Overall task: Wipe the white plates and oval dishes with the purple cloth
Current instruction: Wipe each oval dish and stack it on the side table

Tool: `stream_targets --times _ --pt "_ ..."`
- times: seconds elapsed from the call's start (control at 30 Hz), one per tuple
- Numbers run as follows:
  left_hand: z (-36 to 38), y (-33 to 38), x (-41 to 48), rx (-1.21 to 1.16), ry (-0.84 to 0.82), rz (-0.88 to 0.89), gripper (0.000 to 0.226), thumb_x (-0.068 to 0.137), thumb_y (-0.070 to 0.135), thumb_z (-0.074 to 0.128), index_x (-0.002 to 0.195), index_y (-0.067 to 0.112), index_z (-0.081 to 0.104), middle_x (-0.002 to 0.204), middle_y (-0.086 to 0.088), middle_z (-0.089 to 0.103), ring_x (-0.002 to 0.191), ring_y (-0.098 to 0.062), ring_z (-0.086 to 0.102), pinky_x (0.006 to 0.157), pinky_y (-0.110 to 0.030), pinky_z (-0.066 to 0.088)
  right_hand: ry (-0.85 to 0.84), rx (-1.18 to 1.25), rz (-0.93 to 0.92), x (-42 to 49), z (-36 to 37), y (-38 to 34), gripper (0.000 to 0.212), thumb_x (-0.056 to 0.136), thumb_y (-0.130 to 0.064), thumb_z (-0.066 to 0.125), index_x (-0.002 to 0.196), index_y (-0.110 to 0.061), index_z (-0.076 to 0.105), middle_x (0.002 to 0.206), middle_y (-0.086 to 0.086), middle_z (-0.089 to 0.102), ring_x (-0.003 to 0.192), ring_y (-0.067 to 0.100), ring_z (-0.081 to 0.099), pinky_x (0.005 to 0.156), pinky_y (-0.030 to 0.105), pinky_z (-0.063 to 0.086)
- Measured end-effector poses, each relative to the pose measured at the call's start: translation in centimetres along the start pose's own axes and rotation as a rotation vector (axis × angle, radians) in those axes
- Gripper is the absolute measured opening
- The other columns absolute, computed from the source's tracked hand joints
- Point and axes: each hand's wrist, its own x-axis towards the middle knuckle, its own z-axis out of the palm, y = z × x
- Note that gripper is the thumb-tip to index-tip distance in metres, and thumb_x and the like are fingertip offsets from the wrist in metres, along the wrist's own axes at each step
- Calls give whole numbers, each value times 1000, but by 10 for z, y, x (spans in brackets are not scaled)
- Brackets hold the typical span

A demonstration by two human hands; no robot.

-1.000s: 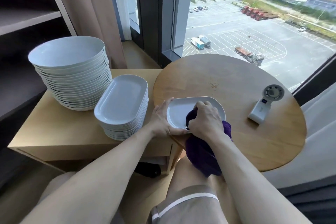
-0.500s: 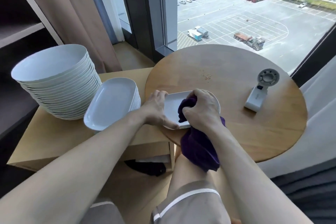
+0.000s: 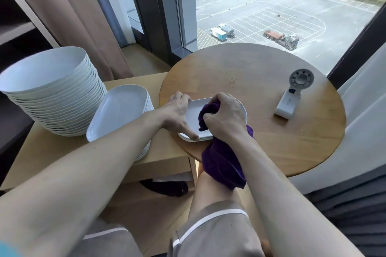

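I read this as mid-wipe on one oval dish, which lies between my hands at the near edge of the round table. My left hand grips the dish's left rim to steady it. My right hand is clenched round the bunched purple cloth, pressing it into the dish, with the slack hanging below the wrist. Next, I'd judge, comes finishing this surface, then swapping the dish with one from the stack of oval dishes just left of my left hand.
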Motion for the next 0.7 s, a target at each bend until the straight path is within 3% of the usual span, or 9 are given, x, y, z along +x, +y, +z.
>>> stream_targets --times 0.23,0.43,0.57,0.7 --pt "-2 3 -2 28 8 -22 131 48 65 94 149 17 27 141 -1 31 136 -21 30 111 -35 37 75 47 -7 0 1 1 17 77 -12 61 91 -23 58 96 -10 55 97 17 53 65 15 35" --pt "-4 6 -9 66 88 -18 126 52 63 93 147 13 27 141 -2 32 135 -21 32 112 -42 39 72 62 13 0 -1 0 17 75 -10 62 86 -22 57 94 -11 55 95 17 55 62 15 35" --pt "-4 3 -16 17 200 -7 134 57 55 92 157 12 15 155 -5 25 145 -24 24 116 -41 35 57 29 -13 -2 0 -2 17 76 -9 64 88 -19 58 95 -9 54 96 21 55 68 27 44" --pt "-8 -1 -25 -35 300 -24 136 52 57 90 158 29 11 156 -3 26 146 -24 23 110 -43 38 5 11 -61 -6 3 -5 19 75 -9 67 88 -19 58 98 -6 54 98 22 52 81 38 51"
